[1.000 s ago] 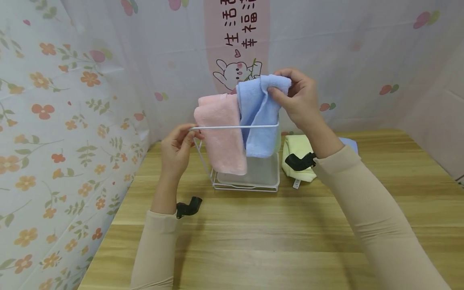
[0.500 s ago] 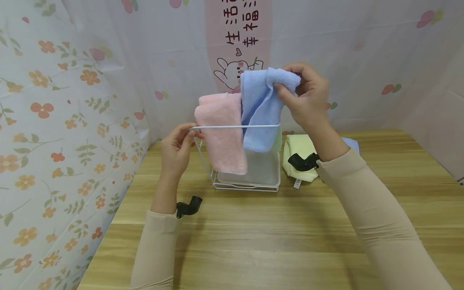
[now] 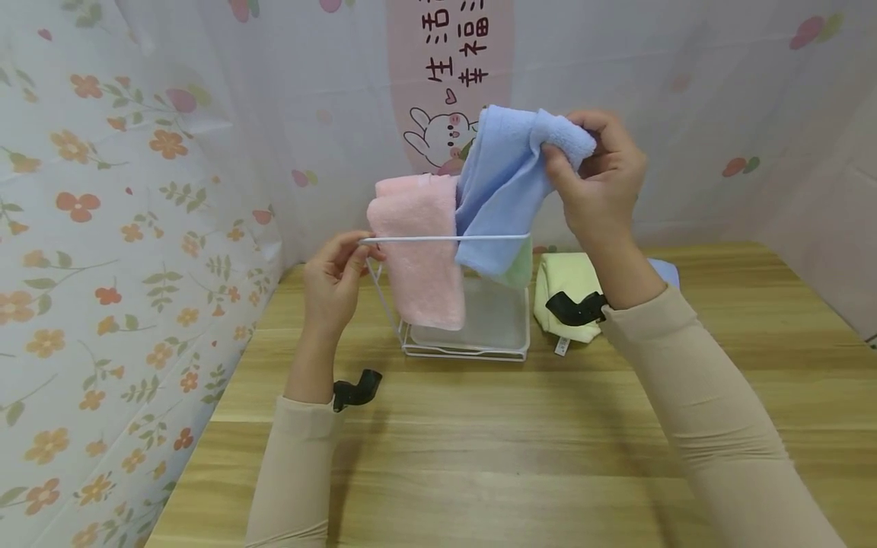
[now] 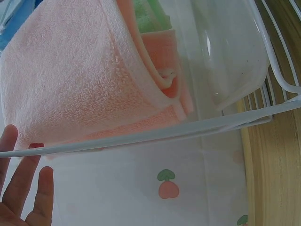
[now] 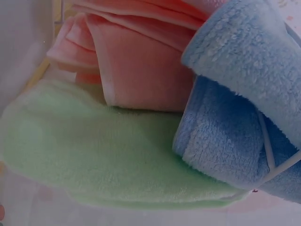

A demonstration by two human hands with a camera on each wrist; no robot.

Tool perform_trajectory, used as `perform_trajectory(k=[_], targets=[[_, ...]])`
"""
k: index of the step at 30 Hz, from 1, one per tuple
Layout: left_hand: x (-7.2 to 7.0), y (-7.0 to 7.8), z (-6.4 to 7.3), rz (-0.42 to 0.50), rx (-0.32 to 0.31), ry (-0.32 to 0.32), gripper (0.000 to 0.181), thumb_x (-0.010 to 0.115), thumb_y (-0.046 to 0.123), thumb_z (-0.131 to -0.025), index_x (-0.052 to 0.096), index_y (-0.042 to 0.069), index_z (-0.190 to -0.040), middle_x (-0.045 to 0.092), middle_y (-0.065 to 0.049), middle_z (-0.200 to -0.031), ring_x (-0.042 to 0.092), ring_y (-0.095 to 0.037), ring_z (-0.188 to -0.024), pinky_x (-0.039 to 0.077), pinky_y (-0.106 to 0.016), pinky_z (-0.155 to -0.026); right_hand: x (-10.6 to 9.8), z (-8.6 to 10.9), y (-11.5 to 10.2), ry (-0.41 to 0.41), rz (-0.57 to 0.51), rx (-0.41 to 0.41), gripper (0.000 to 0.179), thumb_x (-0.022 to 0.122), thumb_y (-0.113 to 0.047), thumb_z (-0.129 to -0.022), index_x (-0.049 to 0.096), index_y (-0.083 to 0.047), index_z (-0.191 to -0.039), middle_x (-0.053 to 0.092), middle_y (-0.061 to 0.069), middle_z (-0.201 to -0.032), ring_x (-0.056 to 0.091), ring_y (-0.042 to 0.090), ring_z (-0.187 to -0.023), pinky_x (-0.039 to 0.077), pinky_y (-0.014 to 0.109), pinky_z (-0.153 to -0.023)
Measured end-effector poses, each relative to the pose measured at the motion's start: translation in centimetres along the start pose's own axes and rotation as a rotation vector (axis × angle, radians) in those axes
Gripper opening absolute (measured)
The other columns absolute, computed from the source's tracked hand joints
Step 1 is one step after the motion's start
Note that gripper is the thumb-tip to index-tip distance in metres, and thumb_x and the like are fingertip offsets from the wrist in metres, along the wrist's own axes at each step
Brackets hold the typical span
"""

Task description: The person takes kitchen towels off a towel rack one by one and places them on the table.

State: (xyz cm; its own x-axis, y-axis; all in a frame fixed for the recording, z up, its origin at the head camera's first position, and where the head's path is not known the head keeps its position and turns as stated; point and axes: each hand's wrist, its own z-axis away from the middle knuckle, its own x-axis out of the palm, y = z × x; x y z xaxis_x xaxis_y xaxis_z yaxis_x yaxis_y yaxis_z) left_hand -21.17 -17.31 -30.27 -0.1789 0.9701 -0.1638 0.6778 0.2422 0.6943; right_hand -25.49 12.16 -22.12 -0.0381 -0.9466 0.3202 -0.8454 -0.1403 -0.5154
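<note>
A white wire rack (image 3: 411, 240) stands on the wooden table, and my left hand (image 3: 334, 278) pinches the left end of its upper front bar. Draped over the rack's left part is a folded pink towel (image 3: 421, 266). My right hand (image 3: 606, 179) pinches the upper right corner of a light blue towel (image 3: 503, 179), raised above the rack. Its lower end still overlaps the front bar. Behind it shows part of a green towel (image 3: 522, 262); the right wrist view has this green towel (image 5: 108, 146) below the pink one, beside the blue.
A translucent plastic tray (image 3: 493, 320) sits at the rack's base. Right of the rack lies a folded yellow towel (image 3: 565, 278) with a white tag, and another blue cloth (image 3: 664, 272) is partly hidden behind my right wrist. A printed curtain (image 3: 329, 91) hangs behind.
My right hand has moved up and to the right, lifting the blue towel, so its lower end sits higher and more of the green towel shows. My left hand stays on the rack.
</note>
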Motion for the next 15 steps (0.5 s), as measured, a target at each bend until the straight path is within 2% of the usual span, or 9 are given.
perform_trajectory(k=[4, 9, 15], targets=[[0.1, -0.1, 0.1, 0.004, -0.004, -0.001, 0.015, 0.057, 0.0, -0.098, 0.064, -0.009, -0.107, 0.07, 0.019, -0.085, 0.068, -0.002, -0.08, 0.054, -0.014, -0.064, 0.0, 0.0, -0.5, 0.053, 0.014, -0.003, 0.02, 0.067, 0.012, -0.076, 0.068, -0.003, -0.089, 0.066, 0.002, -0.084, 0.059, 0.013, -0.071, 0.052, 0.019, -0.063], [0.2, -0.1, 0.0, 0.002, 0.002, -0.001, 0.015, 0.057, 0.0, -0.098, 0.064, -0.01, -0.107, 0.071, 0.014, -0.085, 0.068, 0.0, -0.08, 0.054, -0.014, -0.063, 0.1, -0.5, -1.6, 0.121, -0.043, -0.029, 0.019, 0.068, 0.01, -0.073, 0.066, -0.001, -0.089, 0.063, 0.005, -0.082, 0.056, 0.015, -0.07, 0.049, 0.02, -0.06], [0.2, 0.0, 0.0, -0.004, -0.01, 0.005, 0.015, 0.058, 0.002, -0.098, 0.064, -0.009, -0.106, 0.072, 0.007, -0.085, 0.068, -0.001, -0.081, 0.054, -0.014, -0.063, 0.0, -0.9, -2.8, 0.161, -0.068, -0.077, 0.017, 0.066, 0.008, -0.072, 0.064, 0.0, -0.087, 0.061, 0.006, -0.081, 0.054, 0.015, -0.07, 0.049, 0.021, -0.061]])
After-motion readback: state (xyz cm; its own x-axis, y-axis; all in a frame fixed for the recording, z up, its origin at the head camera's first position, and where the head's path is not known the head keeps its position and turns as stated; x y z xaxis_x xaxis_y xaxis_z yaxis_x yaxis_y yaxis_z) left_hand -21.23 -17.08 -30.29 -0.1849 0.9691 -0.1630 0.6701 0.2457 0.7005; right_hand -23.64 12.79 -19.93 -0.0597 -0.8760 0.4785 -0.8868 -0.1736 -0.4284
